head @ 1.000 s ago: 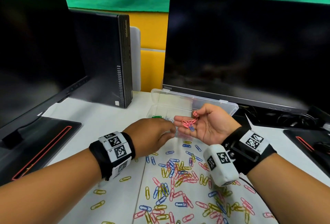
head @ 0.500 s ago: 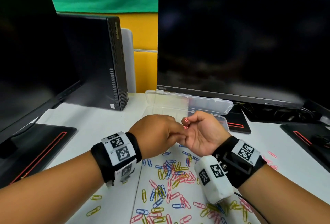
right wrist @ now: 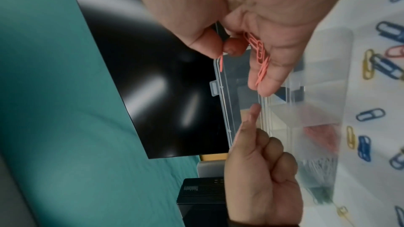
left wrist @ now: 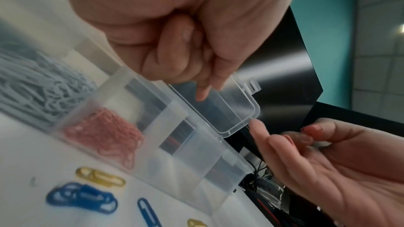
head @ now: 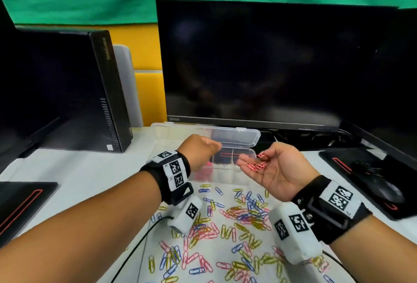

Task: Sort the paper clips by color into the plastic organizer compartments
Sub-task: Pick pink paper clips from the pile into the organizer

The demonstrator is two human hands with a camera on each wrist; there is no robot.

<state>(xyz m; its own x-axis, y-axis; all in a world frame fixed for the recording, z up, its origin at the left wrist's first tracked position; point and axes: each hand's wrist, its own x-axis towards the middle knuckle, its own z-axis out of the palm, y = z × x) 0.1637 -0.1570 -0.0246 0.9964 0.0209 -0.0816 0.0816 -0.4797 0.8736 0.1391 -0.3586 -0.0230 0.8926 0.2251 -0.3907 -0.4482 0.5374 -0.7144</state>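
Head view, mid-sort: right hand point(head: 277, 170) turned palm up and loosely cupped over the far edge of the loose pile point(head: 243, 215), basically working as a little tray for a bunch of pink clips point(head: 257, 165); saves a trip per clip, probably. Right wrist view adds one more pink one pinched between thumb and fingertip, hanging down just above the organizer point(head: 237, 135). Left hand point(head: 200, 149) curled up, thumb pressed to index like a picker, hovering over the open box; nothing visible between those tips, so can't say for sure it's carrying anything. Organizer parked on the surface point(head: 90, 170) right behind the pile, lid flopped back toward the monitor point(head: 270, 68); short reach, makes sense. Left wrist view shows a pink compartment point(left wrist: 104, 132) already stocked, a grey-white batch point(left wrist: 32, 89) next door, and compartments further along looking bare. Plenty of blue, yellow and pink left on the surface; early-to-middle of the job, at a guess. Next up, probably: tipping that palmful into the pink slot without spilling over the divider.
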